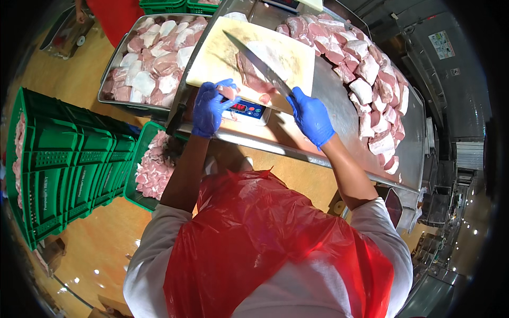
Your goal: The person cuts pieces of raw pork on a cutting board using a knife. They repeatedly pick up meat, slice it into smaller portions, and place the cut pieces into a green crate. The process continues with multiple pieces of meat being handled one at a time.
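Both my hands wear blue gloves. My left hand (211,108) is closed on a small piece of meat (228,92) at the near left edge of a yellowed white cutting board (212,50). My right hand (312,119) grips a long knife (260,64) whose handle is hidden in the fist. Its blade points away and to the left, over a larger slab of meat (252,77) with a pale fat side, lying on the board. A small meat scrap (265,98) lies at the board's near edge. Just below sits a digital scale (257,111) with a lit red display.
Meat chunks (371,74) are heaped along the right of the steel table (339,116). A metal tub (114,98) of cut meat stands at the left. Green crates (79,153) are stacked on the floor, beside a green crate (130,183) of trimmings. Another person's red apron (111,18) shows at the back.
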`<move>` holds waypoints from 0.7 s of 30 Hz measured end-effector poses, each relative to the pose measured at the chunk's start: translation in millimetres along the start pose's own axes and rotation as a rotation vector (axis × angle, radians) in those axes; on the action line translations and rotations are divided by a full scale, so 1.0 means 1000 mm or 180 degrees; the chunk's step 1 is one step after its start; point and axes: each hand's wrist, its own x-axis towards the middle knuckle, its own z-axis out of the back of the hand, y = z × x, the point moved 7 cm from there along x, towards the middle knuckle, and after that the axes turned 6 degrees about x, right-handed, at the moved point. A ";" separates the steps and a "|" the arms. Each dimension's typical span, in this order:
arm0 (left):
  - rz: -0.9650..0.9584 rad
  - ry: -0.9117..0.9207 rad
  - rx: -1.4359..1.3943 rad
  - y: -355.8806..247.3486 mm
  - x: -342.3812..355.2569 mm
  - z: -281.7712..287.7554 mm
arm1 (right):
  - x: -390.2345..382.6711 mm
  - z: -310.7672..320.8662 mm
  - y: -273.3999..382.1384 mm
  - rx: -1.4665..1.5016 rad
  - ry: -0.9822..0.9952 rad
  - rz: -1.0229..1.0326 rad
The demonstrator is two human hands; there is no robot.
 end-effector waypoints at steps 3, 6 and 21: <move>0.1221 0.0024 -0.2206 0.036 -0.023 -0.030 | 0.004 0.003 -0.005 0.0484 -0.0216 -0.0220; 0.1649 -0.0263 -0.2453 0.032 -0.032 -0.048 | 0.000 0.018 -0.013 0.0656 -0.0465 -0.0116; 0.0818 0.0323 0.1767 0.079 -0.124 0.069 | -0.076 0.012 -0.094 0.1390 -0.0212 -0.0977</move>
